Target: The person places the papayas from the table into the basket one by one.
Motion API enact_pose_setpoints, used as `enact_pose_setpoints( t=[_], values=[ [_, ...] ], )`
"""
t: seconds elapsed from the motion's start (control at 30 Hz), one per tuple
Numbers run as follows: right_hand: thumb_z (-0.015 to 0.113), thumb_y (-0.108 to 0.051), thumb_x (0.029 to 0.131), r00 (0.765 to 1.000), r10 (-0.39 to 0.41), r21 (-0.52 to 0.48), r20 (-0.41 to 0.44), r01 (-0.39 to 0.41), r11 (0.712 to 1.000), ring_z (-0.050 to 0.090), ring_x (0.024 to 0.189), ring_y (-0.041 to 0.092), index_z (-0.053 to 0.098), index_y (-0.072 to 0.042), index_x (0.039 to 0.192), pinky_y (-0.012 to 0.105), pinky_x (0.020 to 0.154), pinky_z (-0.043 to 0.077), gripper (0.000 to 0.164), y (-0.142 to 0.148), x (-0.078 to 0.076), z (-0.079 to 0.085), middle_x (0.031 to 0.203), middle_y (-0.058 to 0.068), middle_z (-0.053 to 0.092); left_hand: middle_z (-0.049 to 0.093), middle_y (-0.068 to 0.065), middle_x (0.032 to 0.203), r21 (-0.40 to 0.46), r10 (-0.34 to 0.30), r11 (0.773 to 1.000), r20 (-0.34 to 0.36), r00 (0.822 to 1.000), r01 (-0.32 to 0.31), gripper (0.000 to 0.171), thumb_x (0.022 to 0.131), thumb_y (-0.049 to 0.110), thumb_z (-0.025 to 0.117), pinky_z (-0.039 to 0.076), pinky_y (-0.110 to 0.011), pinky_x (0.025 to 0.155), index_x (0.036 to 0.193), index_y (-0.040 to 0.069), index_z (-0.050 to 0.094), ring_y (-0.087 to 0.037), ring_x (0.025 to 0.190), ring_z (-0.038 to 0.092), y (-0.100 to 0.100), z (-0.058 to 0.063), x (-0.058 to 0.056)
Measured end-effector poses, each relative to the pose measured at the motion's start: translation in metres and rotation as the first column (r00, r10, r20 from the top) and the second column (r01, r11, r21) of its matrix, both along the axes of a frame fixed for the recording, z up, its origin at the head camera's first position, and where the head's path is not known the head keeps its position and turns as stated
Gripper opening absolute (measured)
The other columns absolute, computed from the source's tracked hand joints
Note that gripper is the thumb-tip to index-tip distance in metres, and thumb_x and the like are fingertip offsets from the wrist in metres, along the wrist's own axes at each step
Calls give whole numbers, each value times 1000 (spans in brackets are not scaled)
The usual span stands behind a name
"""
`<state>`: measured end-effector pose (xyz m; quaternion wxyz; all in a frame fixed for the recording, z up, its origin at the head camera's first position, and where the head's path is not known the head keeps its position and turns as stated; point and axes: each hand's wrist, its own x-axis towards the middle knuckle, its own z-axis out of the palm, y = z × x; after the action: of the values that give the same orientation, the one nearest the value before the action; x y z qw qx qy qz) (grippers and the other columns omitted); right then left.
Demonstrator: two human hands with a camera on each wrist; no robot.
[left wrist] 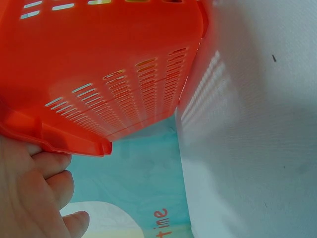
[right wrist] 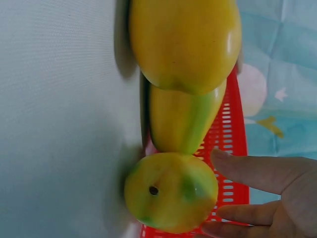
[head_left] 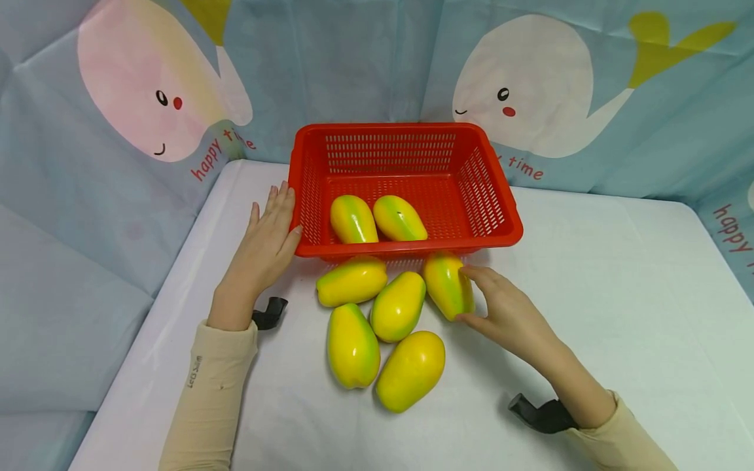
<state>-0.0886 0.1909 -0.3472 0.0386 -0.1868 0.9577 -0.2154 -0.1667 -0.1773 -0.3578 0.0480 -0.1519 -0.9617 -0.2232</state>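
At the left side of the red basket point(head_left: 406, 248), my left hand point(head_left: 262, 248) lies along the rim, fingers extended and clasping nothing. There is one basket, standing on the white surface point(head_left: 601, 281), and inside it I see two yellow-green fruits, a left one point(head_left: 353, 219) and a right one point(head_left: 400, 219), side by side near the front wall.

In front I count five more on the surface, seven in view altogether: a crosswise one point(head_left: 351, 281) by the basket, an upright one point(head_left: 353, 347) below it, a middle one point(head_left: 398, 307), a low one point(head_left: 410, 371) nearest me, and the rightmost one point(head_left: 448, 284). At that last fruit, the fingers of my right hand point(head_left: 512, 314) are spread and not closed round it; whether the tips press, I cannot tell.

The glossy skin should feel slippery, and I judge the body stiff, probably light, hardly fragile. I'd take hold across the fat middle, thumb opposite fingers, rather than at the tapering end.
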Motion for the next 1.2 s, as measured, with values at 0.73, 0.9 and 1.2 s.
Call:
enact_pose_setpoints(
  t=[0.73, 0.9, 1.2],
  values=[
    [78, -25, 77, 996, -68, -87, 60, 73, 994, 48, 119, 38, 43, 2, 136, 55, 94, 42, 74, 0, -14, -14, 134, 20, 49, 5, -9, 157, 13, -1, 1000, -6, 1000, 1, 62, 99, 28, 33, -3, -49, 113, 151, 3, 9, -22, 144, -2, 0, -1, -1],
    [78, -27, 77, 993, -73, -104, 89, 82, 991, 53, 113, 37, 41, 3, 138, 51, 89, 47, 77, 1, -15, -16, 131, 21, 51, 5, -10, 157, 12, -1, 1000, -4, 1000, 1, 62, 99, 27, 33, -2, -50, 113, 151, 3, 9, -23, 144, -1, 0, 0, 0],
    [78, -27, 77, 990, -54, -138, 131, 72, 988, 53, 114, 36, 36, 4, 140, 49, 90, 48, 81, 1, -19, -19, 130, 23, 51, 5, -10, 157, 10, 0, 1000, -6, 1000, 0, 61, 99, 27, 33, -1, -50, 113, 151, 2, 10, -24, 144, -1, 0, 0, 0]
  ],
)
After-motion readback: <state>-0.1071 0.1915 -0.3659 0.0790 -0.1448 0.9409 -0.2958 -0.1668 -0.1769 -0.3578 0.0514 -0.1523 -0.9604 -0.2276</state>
